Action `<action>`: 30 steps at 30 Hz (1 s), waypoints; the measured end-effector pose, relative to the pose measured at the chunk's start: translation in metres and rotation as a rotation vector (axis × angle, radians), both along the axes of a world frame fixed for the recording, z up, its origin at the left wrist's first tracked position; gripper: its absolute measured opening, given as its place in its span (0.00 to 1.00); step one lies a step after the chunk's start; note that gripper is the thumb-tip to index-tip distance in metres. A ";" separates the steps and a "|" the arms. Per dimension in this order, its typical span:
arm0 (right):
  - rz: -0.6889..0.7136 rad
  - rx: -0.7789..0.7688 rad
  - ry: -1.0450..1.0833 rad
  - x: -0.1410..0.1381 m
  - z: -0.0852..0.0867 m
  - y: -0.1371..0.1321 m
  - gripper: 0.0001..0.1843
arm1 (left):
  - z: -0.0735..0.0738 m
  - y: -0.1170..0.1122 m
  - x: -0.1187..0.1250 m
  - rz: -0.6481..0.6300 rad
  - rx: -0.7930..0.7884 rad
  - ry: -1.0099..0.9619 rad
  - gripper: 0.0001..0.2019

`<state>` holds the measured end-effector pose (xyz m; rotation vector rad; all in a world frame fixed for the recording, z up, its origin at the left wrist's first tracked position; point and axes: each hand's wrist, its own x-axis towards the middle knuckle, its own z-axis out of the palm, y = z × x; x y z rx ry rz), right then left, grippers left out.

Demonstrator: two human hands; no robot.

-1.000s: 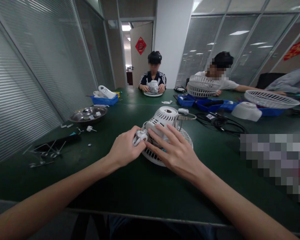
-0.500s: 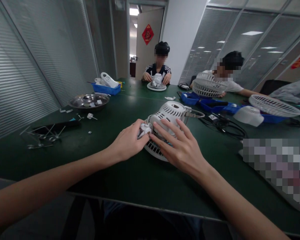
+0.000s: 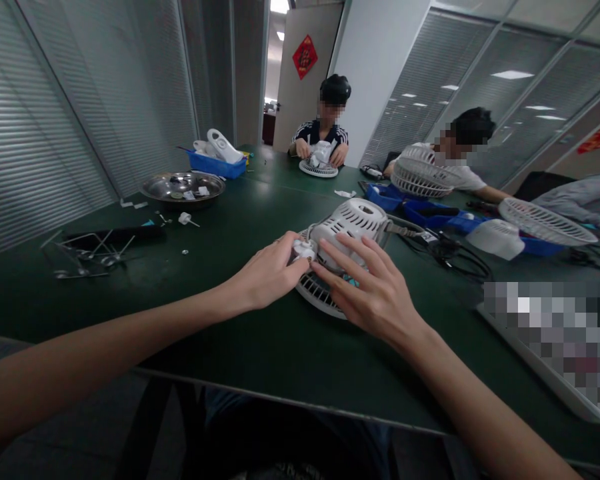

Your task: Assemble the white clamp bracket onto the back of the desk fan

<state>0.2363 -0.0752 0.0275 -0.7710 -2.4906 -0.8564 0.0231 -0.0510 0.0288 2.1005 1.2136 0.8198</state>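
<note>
A white fan motor housing (image 3: 353,223) lies on a white fan grille (image 3: 316,291) on the green table (image 3: 240,333). My left hand (image 3: 267,275) is closed round a small white part (image 3: 304,249) at the near end of the housing. My right hand (image 3: 377,293) rests flat on the housing and grille with its fingers spread. A grey cable (image 3: 405,231) leaves the housing to the right.
A metal bowl (image 3: 183,186), a blue tray (image 3: 216,164), loose metal clips (image 3: 87,257) and a black tool (image 3: 113,235) lie at the left. Blue trays (image 3: 420,210), black cables (image 3: 447,253), fan grilles (image 3: 547,221) and a white cover (image 3: 495,239) stand at the right. Two people work at the far end.
The view has swung a little left and down, so everything sits further right in the picture. Both hands keep their hold on the fan housing.
</note>
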 end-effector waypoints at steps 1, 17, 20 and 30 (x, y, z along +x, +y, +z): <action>-0.002 0.000 -0.002 0.000 0.000 0.000 0.24 | 0.000 0.000 0.000 0.001 0.007 -0.001 0.11; 0.106 -0.013 0.064 -0.002 0.001 0.006 0.20 | 0.004 -0.006 0.005 0.000 0.050 0.106 0.14; 0.108 -0.079 0.069 -0.001 0.004 0.004 0.20 | 0.004 -0.007 0.005 0.032 0.074 0.193 0.16; 0.080 -0.123 0.036 -0.001 0.004 0.003 0.22 | 0.001 -0.007 0.011 0.146 0.207 0.377 0.16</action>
